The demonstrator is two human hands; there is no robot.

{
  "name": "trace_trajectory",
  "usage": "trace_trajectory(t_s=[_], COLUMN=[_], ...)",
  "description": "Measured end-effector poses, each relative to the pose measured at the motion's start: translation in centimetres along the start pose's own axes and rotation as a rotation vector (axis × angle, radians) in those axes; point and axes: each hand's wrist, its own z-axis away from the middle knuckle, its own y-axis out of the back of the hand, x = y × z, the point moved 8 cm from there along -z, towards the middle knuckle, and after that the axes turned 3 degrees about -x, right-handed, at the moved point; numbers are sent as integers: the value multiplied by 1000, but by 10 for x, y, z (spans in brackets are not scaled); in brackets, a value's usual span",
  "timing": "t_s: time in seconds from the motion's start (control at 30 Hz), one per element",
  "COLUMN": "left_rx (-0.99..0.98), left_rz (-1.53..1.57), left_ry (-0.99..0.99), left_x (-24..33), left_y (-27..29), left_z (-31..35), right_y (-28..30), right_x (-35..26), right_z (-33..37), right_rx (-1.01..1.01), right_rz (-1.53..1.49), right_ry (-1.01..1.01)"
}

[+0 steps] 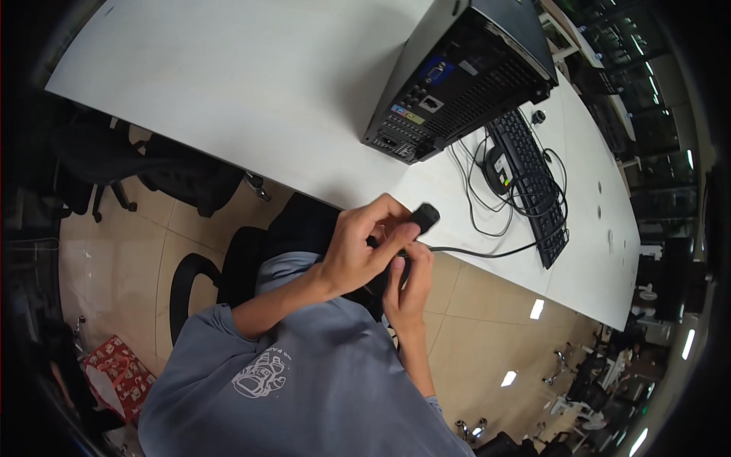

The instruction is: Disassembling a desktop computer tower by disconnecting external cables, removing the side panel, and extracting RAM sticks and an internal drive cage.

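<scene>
My left hand (pixel 359 245) is closed on the thick black plug end (pixel 426 217) of a power cord, thumb along its side. Just below it, my right hand (pixel 411 288) has its fingers closed round the cord, and part of what it grips is hidden. From there the black cord (pixel 481 254) runs right over the table's edge to the keyboard. Beyond my hands a black computer tower (pixel 457 84) stands on the table, its back panel with ports turned toward me.
On the white table (pixel 228 91), a black keyboard (pixel 525 164) lies right of the tower with tangled cables over it. A round black item (pixel 499 169) with a pale label rests beside it. Black office chairs (pixel 183 167) stand left; a red patterned bag (pixel 126 373) sits on the floor.
</scene>
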Motion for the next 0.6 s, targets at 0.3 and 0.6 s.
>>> trace_trajectory(t_s=[0.3, 0.6], left_rx=[41, 52], left_rz=[-420, -264], left_ry=[249, 430], left_x=[-53, -74], left_y=[50, 57], left_z=[-38, -53], right_y=[-59, -74], right_x=[20, 37], right_z=[-49, -62], right_rx=[-240, -303], right_rz=[-187, -428], right_ry=[-361, -517])
